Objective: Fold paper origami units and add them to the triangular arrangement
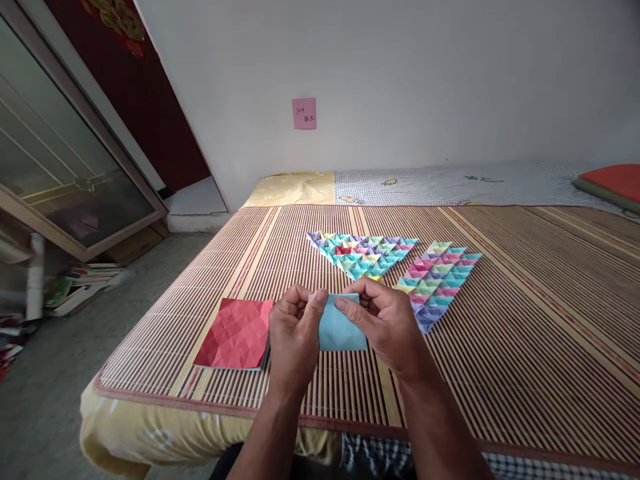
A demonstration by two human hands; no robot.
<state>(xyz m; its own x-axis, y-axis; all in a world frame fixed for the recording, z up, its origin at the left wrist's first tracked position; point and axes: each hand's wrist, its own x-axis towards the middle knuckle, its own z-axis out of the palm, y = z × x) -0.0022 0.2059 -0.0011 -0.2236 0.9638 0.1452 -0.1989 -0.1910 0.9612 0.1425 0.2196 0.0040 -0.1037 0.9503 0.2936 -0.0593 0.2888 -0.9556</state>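
Observation:
A light blue sheet of paper is held up between my two hands above the bamboo mat. My left hand pinches its upper left corner, thumb on the near face. On the upper right, my right hand grips the top edge between thumb and curled fingers. The paper's top edge looks folded over; its lower part hangs flat. Left of my left hand lies a stack of creased square paper, a red sheet on top. Beyond my hands rest a triangular array of folded paper pieces and a slanted one.
The mat covers a bed with a yellow sheet showing at its front edge. A pink note is stuck on the wall behind. A red folded item lies far right. Books are on the floor left, near a glass-panelled door.

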